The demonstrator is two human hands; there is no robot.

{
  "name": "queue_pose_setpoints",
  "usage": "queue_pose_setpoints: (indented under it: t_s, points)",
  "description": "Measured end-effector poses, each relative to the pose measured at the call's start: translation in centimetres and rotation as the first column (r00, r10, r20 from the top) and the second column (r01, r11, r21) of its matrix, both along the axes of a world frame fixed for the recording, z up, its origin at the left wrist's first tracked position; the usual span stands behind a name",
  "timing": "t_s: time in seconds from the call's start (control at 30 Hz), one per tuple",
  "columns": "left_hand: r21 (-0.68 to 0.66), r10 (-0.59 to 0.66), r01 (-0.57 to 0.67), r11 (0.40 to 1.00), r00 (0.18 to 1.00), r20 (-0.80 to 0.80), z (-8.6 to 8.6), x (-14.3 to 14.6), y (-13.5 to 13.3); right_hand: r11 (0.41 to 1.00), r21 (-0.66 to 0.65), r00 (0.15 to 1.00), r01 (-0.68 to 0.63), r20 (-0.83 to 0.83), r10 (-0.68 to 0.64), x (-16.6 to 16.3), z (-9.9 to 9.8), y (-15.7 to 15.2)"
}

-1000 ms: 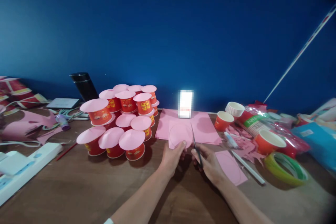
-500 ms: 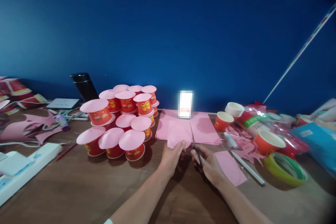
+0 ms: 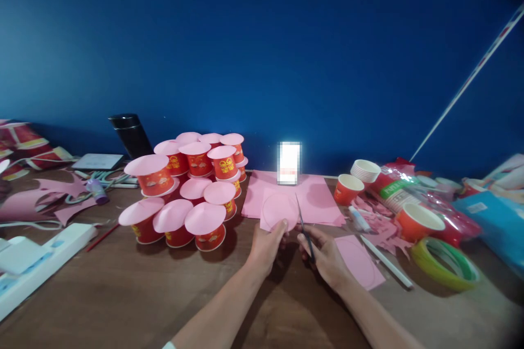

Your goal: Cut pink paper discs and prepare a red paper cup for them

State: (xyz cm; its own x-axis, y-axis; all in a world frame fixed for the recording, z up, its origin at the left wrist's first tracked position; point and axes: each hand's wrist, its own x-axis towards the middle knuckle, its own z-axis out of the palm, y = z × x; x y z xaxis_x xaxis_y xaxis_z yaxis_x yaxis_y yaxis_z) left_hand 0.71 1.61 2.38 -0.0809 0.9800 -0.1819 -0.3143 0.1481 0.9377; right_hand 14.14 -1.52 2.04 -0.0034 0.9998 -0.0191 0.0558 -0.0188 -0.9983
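Note:
In the middle of the head view, my left hand (image 3: 268,245) pinches a piece of pink paper (image 3: 279,208) with a circle drawn on it, thumb on top. My right hand (image 3: 321,253) is closed around a pair of dark scissors (image 3: 303,226). Their blades point away from me, along the right edge of the held paper. Behind them lies a stack of pink sheets (image 3: 323,202). Beside my right wrist is another pink piece with a drawn circle (image 3: 358,262). How far the blades are parted is too small to tell.
On the left stand stacked red paper cups topped with pink discs (image 3: 170,215). A white power strip (image 3: 45,264) lies nearer. A lit phone (image 3: 289,163) leans on the blue wall. To the right are a white pen (image 3: 387,262), paper scraps (image 3: 387,232), cups (image 3: 420,223) and a tape roll (image 3: 446,270).

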Motion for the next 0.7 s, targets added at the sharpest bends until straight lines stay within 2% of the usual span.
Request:
queue_pose_setpoints:
  t_s: [0.47,0.7]
  points:
    - [-0.001,-0.027,0.027,1.000,0.999,-0.039,0.72,-0.15,-0.11,1.000,0.005,1.000,-0.024,-0.008,0.024,-0.06,0.30,0.01]
    - [0.015,-0.039,0.039,0.999,0.999,-0.024,0.50,-0.15,-0.14,1.000,0.003,1.000,-0.026,-0.001,0.026,0.00,0.02,0.14]
